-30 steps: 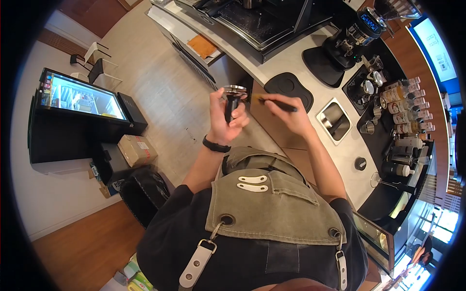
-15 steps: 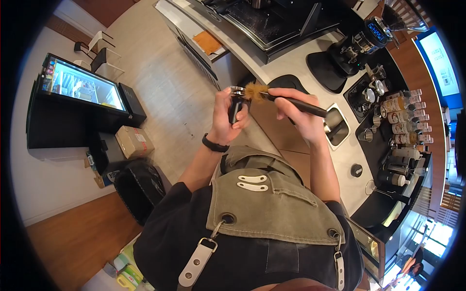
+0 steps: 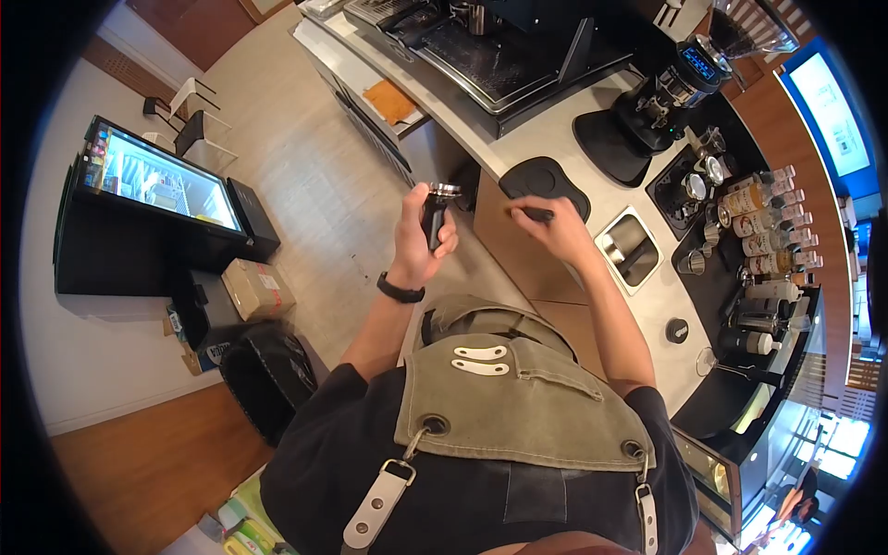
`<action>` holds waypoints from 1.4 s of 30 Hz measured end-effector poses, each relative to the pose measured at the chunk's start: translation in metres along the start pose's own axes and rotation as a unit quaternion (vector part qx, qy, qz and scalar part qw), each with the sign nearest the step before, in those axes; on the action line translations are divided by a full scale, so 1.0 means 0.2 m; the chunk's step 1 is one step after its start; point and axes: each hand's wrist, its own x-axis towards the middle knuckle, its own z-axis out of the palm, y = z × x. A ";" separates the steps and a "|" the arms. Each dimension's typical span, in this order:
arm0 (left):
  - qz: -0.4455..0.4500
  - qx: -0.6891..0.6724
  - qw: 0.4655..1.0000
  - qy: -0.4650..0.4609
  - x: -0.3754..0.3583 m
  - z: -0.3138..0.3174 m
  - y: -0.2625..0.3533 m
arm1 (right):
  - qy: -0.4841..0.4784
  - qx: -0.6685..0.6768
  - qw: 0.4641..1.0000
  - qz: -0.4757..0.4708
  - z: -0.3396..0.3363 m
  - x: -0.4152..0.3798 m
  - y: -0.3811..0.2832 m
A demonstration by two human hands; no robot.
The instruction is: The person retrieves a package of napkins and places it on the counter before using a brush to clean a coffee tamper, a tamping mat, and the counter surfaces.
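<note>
My left hand (image 3: 416, 252) is closed around the black handle of a portafilter (image 3: 435, 222), its metal head uppermost. It is held in the air in front of the counter. To the right, my right hand (image 3: 566, 239) is closed on a brush (image 3: 539, 215), near the edge of a black tamping mat (image 3: 555, 180). Only a short piece of the brush's dark handle shows clearly; its bristles are mostly hidden. The brush and the portafilter are apart.
An espresso machine (image 3: 490, 83) stands on the counter ahead, with a coffee grinder (image 3: 675, 92) to its right. A metal container (image 3: 612, 248) set into the counter holds a dark bar. Several bottles (image 3: 766, 222) line the right side. A lit fridge (image 3: 166, 176) is at left.
My right hand has drawn the brush down and away from the portafilter's head, where its bristles were touching. My left hand has shifted slightly left and lower with the portafilter.
</note>
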 end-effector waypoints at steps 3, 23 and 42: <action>0.094 0.217 0.969 0.066 -0.04 0.10 0.06 | 0.003 0.196 0.976 0.092 0.00 -0.10 -0.04; 0.045 0.110 0.991 0.069 -0.07 0.09 0.00 | 0.082 0.278 0.951 0.106 0.05 -0.28 -0.07; -0.060 -0.016 0.998 0.018 -0.06 0.12 -0.10 | 0.119 0.312 0.941 -0.045 -0.14 -0.18 -0.41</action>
